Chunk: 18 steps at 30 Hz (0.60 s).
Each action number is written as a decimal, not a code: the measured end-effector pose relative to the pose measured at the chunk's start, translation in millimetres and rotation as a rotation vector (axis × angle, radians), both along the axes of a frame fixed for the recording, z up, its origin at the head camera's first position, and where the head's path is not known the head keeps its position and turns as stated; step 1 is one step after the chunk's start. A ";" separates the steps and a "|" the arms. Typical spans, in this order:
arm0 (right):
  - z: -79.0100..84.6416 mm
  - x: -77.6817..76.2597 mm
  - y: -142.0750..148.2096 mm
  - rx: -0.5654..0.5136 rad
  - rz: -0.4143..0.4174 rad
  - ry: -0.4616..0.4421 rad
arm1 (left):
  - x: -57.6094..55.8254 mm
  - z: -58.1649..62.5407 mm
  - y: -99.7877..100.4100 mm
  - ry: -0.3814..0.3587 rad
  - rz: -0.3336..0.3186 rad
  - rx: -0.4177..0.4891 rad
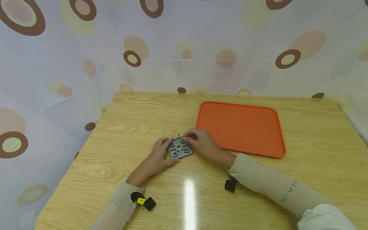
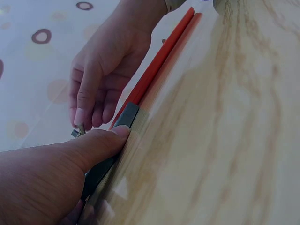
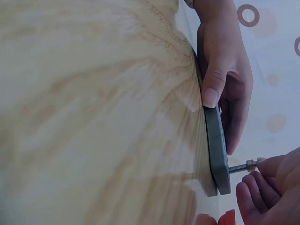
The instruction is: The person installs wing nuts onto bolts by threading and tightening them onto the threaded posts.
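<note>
Grey plate (image 1: pixel 179 150) looks stiff; I'd take its edges, as left hand (image 1: pixel 157 158) does, thumb spread wide; right hand (image 1: pixel 205 144) pinches bolt (image 3: pixel 239 168)

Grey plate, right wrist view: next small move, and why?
Probably a small twist of the brass-coloured piece along the threaded rod toward the grey plate: the right hand pinches that piece, bare thread shows between it and the plate, and the left hand holds the plate by its edges, which should steady it.
</note>
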State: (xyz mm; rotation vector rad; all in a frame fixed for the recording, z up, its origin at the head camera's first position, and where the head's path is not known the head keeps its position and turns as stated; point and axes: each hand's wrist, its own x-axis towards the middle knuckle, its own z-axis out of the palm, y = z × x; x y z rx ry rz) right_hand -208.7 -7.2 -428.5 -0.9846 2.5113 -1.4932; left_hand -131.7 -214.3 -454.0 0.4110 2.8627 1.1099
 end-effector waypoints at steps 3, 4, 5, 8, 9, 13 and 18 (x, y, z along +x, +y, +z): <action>-0.2 0.5 -1.7 -0.003 -0.003 -0.023 | 0.2 0.6 0.0 -0.003 0.001 0.006; -0.2 0.7 -2.4 0.000 -0.008 -0.037 | 0.3 0.5 0.0 -0.006 0.002 0.007; -0.3 0.9 -3.2 0.002 -0.010 -0.048 | 0.3 0.5 -0.1 -0.007 0.003 0.007; -1.0 1.3 -5.3 0.006 -0.011 -0.069 | 0.5 0.2 -0.2 -0.009 0.000 0.005; -1.3 1.3 -5.9 0.009 -0.011 -0.072 | 0.5 0.0 -0.3 -0.008 -0.002 0.005; -2.0 0.9 -7.4 0.001 0.002 -0.080 | 0.5 -0.2 -0.3 -0.010 -0.003 0.005; -2.8 0.0 -8.9 0.017 -0.005 -0.096 | -0.2 -1.1 -0.6 0.008 -0.002 -0.012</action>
